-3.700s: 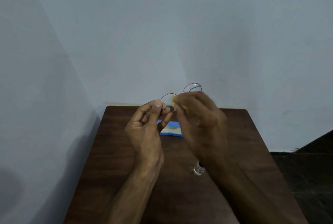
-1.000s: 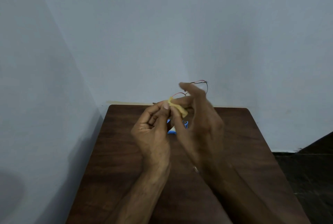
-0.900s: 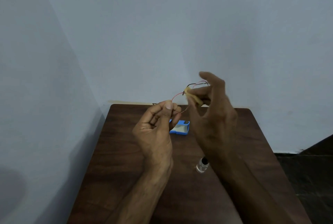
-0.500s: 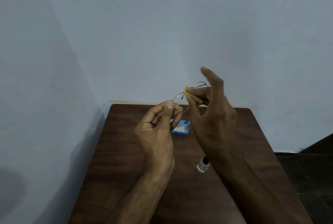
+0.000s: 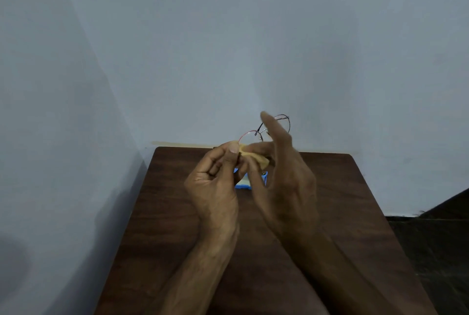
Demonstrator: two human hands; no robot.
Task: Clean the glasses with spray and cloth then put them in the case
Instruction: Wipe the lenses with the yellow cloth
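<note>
The work is at the wiping stage, by the look of it. The glasses [image 5: 262, 132] are held up in the centre of the frame, above the far end of the table [image 5: 165, 213]. The left hand [image 5: 213, 185] has its grip narrow, thumb and fingers pinching the rim of the lens on the left. The right hand [image 5: 281, 182] grips the yellow cloth [image 5: 253, 157] between thumb and fingers, pressed at the lower edge of that same lens, with the index finger sticking straight up in front of the other lens. Whether either lens is already clean cannot be told. Left to do, I judge: finish wiping, fold the arms and lay the glasses in the case [image 5: 242, 185].

The blue case lies on the table just below the hands, mostly hidden by them; it seems open, showing a pale inside. The spray is not in view. Behind is a plain wall [image 5: 228, 48]; dark floor [image 5: 431, 238] shows at lower right. Nothing blocks the way to the case.
</note>
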